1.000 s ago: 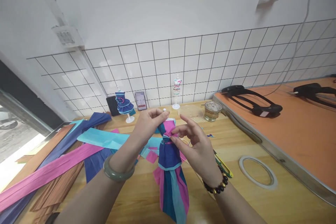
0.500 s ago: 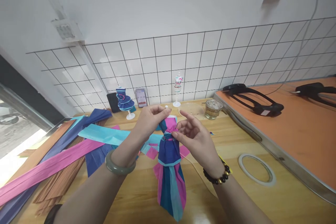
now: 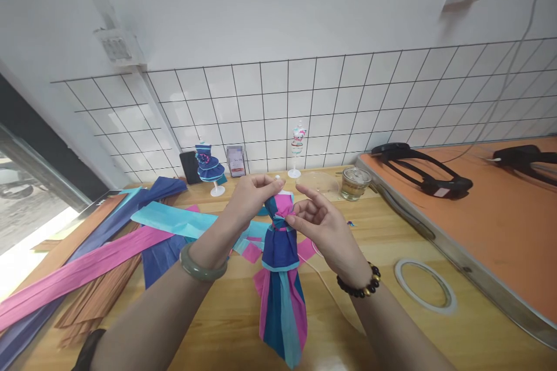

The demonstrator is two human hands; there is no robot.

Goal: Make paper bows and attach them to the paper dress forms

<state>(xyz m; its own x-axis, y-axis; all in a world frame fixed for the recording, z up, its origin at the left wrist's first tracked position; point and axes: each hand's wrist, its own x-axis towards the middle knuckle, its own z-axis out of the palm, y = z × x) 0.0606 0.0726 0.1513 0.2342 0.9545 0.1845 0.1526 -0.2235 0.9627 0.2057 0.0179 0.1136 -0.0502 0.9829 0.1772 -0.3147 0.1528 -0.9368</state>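
A small paper doll dress (image 3: 279, 249) in pink, teal, navy and light blue is held up in front of me, its long striped skirt hanging down. My left hand (image 3: 255, 194) pinches it at the top, by the white knob of the form inside. At the waist, the thumb and bent fingers of my right hand (image 3: 328, 229) close on the gathered pink and blue paper, with the index finger pointing away. Light blue edging runs round the hem of the navy tier. The back of the dress is hidden.
Blue, pink, brown and light blue paper strips (image 3: 174, 221) lie on the left. Behind stand a finished blue dress (image 3: 209, 165), two phones and another small figure (image 3: 297, 148). A glass jar (image 3: 354, 184), a tape ring (image 3: 397, 275) and black headsets (image 3: 424, 171) are right.
Both hands keep their hold on the dress. The right fingers have shifted slightly at the waist, and the view has tilted a little.
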